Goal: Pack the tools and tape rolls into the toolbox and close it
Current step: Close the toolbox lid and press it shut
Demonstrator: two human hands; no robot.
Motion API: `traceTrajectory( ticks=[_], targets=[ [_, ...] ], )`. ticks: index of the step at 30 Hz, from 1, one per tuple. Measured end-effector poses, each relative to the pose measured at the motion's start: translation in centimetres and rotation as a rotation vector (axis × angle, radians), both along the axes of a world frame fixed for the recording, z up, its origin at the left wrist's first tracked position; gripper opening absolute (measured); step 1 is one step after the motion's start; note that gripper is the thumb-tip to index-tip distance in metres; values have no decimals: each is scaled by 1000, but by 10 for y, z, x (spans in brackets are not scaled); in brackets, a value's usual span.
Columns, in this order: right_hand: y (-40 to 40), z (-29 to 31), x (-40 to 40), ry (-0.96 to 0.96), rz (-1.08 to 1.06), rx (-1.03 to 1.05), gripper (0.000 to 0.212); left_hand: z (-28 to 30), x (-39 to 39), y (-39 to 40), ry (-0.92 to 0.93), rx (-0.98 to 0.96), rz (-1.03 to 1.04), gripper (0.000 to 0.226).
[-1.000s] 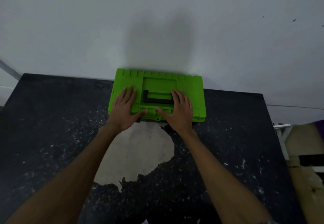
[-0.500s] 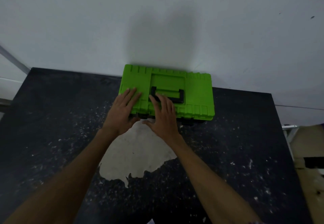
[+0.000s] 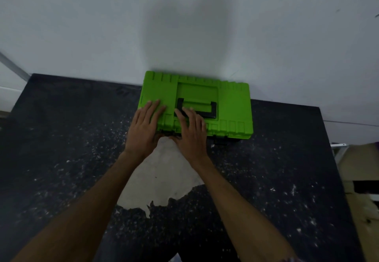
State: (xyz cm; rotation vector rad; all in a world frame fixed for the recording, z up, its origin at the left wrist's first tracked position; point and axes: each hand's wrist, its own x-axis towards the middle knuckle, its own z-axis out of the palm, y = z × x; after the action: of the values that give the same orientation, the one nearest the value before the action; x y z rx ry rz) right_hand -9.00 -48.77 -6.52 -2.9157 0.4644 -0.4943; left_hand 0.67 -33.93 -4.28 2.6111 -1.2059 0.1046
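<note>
A bright green toolbox point(image 3: 231, 105) lies with its lid down at the back of the black table point(image 3: 61, 149), against the wall. A black carry handle point(image 3: 207, 114) lies flat in the lid's recess. My left hand point(image 3: 145, 128) rests flat on the lid's front left part, fingers spread. My right hand point(image 3: 190, 132) lies flat beside it, fingers over the handle's left end. Both thumbs reach down over the front edge near a black latch; their grip there is hidden. A second black latch point(image 3: 220, 139) shows at the front right. No tools or tape rolls are in sight.
A pale patch point(image 3: 160, 179) where the coating has worn off sits just in front of the toolbox. White specks cover the dark tabletop. A cardboard box point(image 3: 363, 169) and a white frame stand past the table's right edge. A grey wall point(image 3: 184, 25) rises behind.
My right hand has slid from the lid's right half to the left, ending next to my left hand. The left hand has stayed in place on the lid.
</note>
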Motion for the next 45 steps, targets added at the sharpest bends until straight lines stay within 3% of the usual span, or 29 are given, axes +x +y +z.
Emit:
traceTrajectory(
  ticks=[8, 12, 17, 25, 36, 45],
  targets=[
    [-24, 19, -32, 10, 191, 292, 82, 10, -23, -22, 147, 22, 79, 103],
    [-63, 28, -69, -44, 135, 335, 74, 15, -51, -49, 177, -68, 33, 104],
    [-109, 36, -95, 0, 22, 319, 76, 21, -82, -95, 228, -120, 1, 106],
    [-142, 37, -107, 92, 71, 349, 90, 7, -83, -113, 182, -34, 7, 107],
    [-137, 24, -103, 59, 55, 241, 102, 4, -89, -116, 111, -44, 84, 108],
    [-122, 14, -95, 24, -77, 131, 94, -1, -96, -129, 92, -33, 170, 99]
  ],
)
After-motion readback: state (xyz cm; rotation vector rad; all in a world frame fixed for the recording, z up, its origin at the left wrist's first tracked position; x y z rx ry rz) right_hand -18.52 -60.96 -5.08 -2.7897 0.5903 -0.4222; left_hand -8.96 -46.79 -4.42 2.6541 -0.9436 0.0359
